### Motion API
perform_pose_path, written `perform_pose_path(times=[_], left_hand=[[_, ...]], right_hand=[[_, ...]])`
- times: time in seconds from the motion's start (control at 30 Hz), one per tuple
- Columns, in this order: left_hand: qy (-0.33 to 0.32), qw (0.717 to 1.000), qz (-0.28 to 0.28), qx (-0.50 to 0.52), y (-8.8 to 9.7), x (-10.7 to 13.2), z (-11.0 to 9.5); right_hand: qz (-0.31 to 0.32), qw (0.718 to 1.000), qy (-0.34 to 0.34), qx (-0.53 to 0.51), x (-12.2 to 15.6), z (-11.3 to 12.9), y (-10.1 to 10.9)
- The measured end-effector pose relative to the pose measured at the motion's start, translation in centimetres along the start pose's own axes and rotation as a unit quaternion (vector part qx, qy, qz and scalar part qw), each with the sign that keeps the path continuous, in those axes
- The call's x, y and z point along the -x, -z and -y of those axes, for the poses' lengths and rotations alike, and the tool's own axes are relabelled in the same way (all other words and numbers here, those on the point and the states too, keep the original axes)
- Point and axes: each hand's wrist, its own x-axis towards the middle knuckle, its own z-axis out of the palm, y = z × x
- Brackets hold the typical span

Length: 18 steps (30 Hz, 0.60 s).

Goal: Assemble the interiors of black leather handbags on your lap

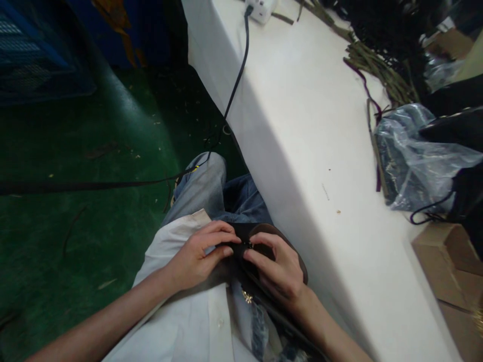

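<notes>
I note, left to right: the left hand [202,255] pinches the dark piece [241,230], which lies over the shirt [206,324] beneath both hands; a small fitting [249,245] sits between the fingertips, nearer the right hand [281,266], narrowed around it. The piece's visible edge slants lower right, under the right forearm [326,322], beside the tabletop [377,261]. Full long axis: cannot tell.

The white tabletop [313,115] is brightly lit, with a soft shadow [283,201] cast along its left side. The green floor [94,216] is dimly lit and crossed by a pale streak [123,93]. Little detail is resolved in the dark handled item [245,230]; outer areas are blurred.
</notes>
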Motion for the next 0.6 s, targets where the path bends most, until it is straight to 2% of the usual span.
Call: perform_pose_path(times=[0.33, 0.6], left_hand=[[-0.019, 0.999, -0.001, 0.040, 0.2, 0.2, 0.2], [-0.054, 0.996, -0.029, 0.070, -0.3, 0.2, 0.1]], right_hand=[[0.030, 0.999, 0.035, 0.020, -1.1, -0.2, 0.0], [0.022, 0.998, 0.055, -0.007, -0.4, 0.3, 0.5]])
